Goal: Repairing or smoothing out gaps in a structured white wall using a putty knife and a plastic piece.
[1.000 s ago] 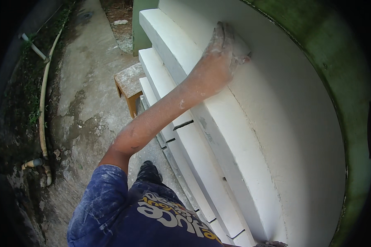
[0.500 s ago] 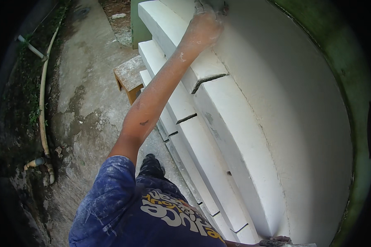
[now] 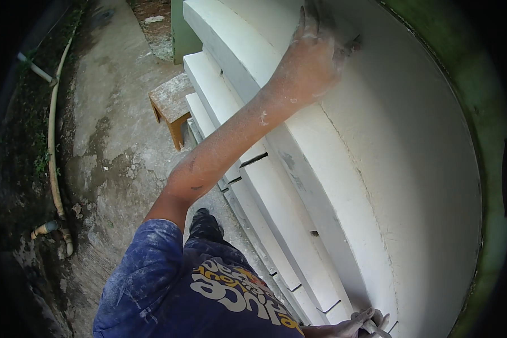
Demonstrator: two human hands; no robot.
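Note:
My left hand (image 3: 315,59) reaches far forward against the white plastered surface (image 3: 417,186), its dusty fingers stretched out and the thumb spread aside. It is slightly blurred, and I see nothing held in it. Low at the right, my right hand (image 3: 361,325) is partly cut off by the lower edge. Its whitened fingers curl round a pale object whose kind I cannot make out. Between the hands runs a stepped row of white ledges (image 3: 315,163) with dark gaps at the joints. A thin crack line follows the top ledge where it meets the white surface.
A wooden stool (image 3: 173,97) spattered with white stands beside the ledges' far end. Stained concrete ground (image 3: 112,135) lies to the left, with a pale pipe (image 3: 53,146) along its far-left edge. A green wall border (image 3: 473,107) curves round the right side.
My left hand has shifted to the right across the white surface, with its fingers and thumb more spread. My right hand has come further into view at the bottom, turning its fingers up.

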